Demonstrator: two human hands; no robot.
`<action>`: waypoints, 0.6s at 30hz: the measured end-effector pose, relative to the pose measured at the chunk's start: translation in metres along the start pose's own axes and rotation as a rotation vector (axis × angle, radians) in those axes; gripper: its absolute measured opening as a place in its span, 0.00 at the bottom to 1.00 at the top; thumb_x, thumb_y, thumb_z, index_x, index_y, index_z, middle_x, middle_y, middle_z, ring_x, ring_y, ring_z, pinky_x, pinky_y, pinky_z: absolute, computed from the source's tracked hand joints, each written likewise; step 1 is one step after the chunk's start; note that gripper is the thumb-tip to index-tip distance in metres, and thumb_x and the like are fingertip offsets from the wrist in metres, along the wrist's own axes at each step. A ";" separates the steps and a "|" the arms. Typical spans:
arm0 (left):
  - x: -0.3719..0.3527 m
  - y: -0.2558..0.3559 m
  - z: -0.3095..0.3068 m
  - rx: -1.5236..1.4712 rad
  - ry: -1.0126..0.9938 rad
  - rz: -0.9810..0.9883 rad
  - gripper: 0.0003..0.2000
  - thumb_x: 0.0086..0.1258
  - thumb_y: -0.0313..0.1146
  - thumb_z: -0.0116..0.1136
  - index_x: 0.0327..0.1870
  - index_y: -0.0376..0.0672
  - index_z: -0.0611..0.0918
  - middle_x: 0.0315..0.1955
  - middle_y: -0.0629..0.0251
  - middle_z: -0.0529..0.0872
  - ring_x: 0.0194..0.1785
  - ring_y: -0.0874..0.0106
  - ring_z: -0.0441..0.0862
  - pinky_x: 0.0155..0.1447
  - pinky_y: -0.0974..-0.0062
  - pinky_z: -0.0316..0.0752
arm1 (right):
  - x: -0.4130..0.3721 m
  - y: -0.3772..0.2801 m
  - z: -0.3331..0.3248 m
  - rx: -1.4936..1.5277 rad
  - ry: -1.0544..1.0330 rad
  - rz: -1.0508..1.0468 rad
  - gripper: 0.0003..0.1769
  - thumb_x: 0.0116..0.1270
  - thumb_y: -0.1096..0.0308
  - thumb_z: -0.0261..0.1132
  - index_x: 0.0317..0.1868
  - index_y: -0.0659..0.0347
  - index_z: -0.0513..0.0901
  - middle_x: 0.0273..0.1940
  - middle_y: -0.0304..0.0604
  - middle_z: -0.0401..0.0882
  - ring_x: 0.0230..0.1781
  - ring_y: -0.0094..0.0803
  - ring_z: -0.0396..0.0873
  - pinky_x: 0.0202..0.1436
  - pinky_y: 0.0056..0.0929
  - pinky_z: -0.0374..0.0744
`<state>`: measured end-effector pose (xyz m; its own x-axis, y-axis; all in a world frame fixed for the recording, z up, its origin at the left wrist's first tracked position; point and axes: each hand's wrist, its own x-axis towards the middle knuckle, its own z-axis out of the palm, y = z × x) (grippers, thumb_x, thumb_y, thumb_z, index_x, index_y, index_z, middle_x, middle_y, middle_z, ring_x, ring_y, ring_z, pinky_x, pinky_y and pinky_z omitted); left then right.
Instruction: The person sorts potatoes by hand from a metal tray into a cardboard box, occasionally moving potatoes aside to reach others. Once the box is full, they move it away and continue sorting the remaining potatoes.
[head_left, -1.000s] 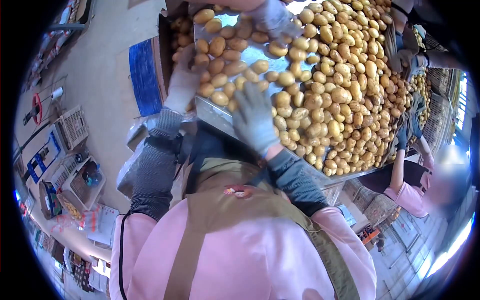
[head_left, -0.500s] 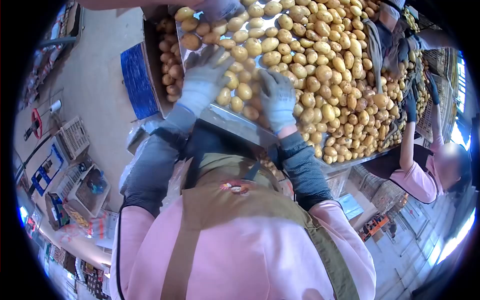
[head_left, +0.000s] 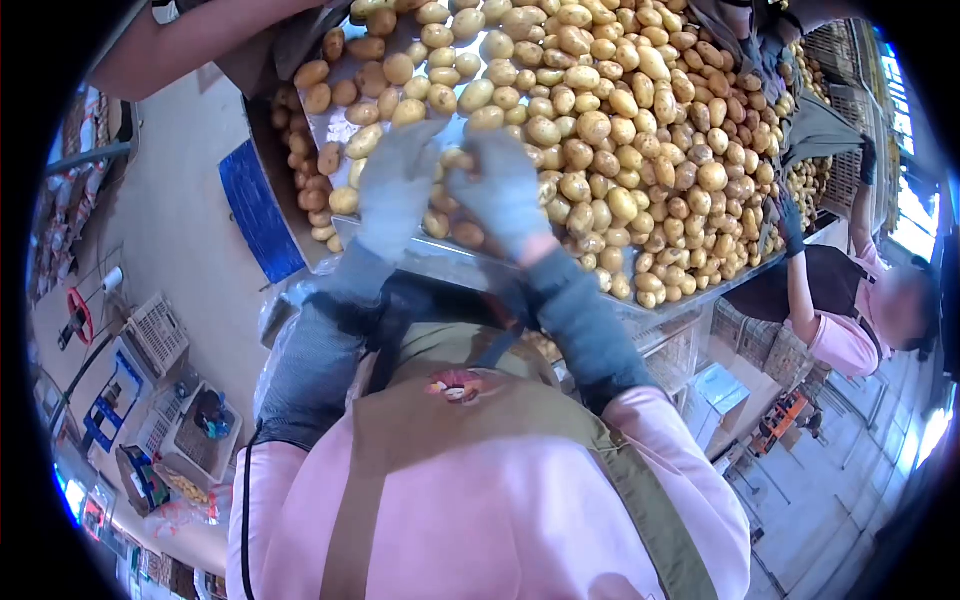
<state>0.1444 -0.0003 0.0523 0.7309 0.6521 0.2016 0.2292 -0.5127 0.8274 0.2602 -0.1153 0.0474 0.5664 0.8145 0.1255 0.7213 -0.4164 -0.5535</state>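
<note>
Loose yellow-brown potatoes (head_left: 594,126) cover a metal sorting table (head_left: 440,262) in front of me. My left hand (head_left: 395,190), in a grey-white glove, reaches over the near edge with its fingers stretched out among the potatoes. Close beside it, my right hand (head_left: 503,190) wears the same kind of glove, its fingers bent toward the left hand and smeared by motion. Potatoes show in the narrow gap between the two hands. I cannot tell whether the right hand holds one.
A bin of potatoes (head_left: 298,150) with a blue panel (head_left: 262,212) adjoins the table's left end. Across the table, another person's arm (head_left: 200,45) reaches in. A co-worker (head_left: 850,300) stands at the right, handling dark cloth (head_left: 825,130). Plastic crates (head_left: 158,335) stand on the floor at left.
My right hand has moved left, close to my left hand, and its fingers have bent. The potatoes between them have shifted. At right, the co-worker's dark cloth is spread wider; the view has tilted slightly.
</note>
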 end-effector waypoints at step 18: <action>0.034 -0.011 0.057 -0.207 -0.522 -0.281 0.12 0.72 0.37 0.58 0.45 0.37 0.84 0.39 0.58 0.88 0.42 0.64 0.85 0.49 0.67 0.79 | 0.066 0.079 -0.074 -0.288 -0.039 0.011 0.09 0.64 0.69 0.69 0.44 0.54 0.90 0.46 0.44 0.88 0.47 0.42 0.87 0.50 0.37 0.84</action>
<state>0.2030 -0.0042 0.0199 0.8904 0.3605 -0.2779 0.3673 -0.2086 0.9064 0.3837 -0.1238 0.0729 0.5629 0.8220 0.0859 0.8020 -0.5182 -0.2972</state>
